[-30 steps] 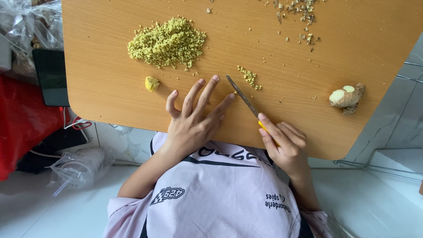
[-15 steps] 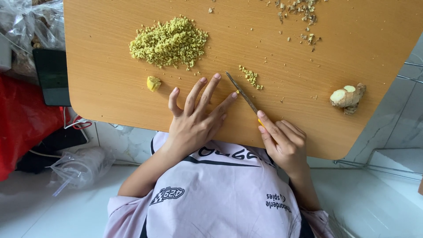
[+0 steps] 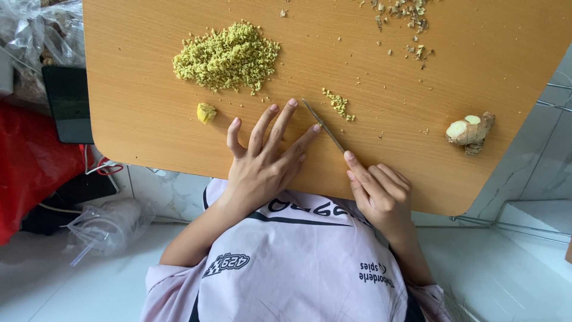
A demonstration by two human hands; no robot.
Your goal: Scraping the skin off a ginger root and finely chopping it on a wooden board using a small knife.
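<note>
My left hand (image 3: 262,161) lies flat on the wooden table (image 3: 149,119) with its fingers spread, holding nothing. Its fingertips reach close to the blade of a thin knife (image 3: 325,126). My right hand (image 3: 375,191) is closed around the knife's handle at the table's near edge, index finger along the back. The blade points away and to the left, its tip beside a small heap of chopped ginger (image 3: 339,105). A big pile of minced ginger (image 3: 229,56) lies farther out on the left. A small yellow ginger chunk (image 3: 206,112) sits just left of my left hand.
A ginger root piece (image 3: 471,130) with cut faces lies at the right of the table. Peel scraps (image 3: 411,18) are scattered at the far right. A black device (image 3: 68,104), a red bag (image 3: 30,167) and clear plastic bags (image 3: 107,223) lie on the floor at left.
</note>
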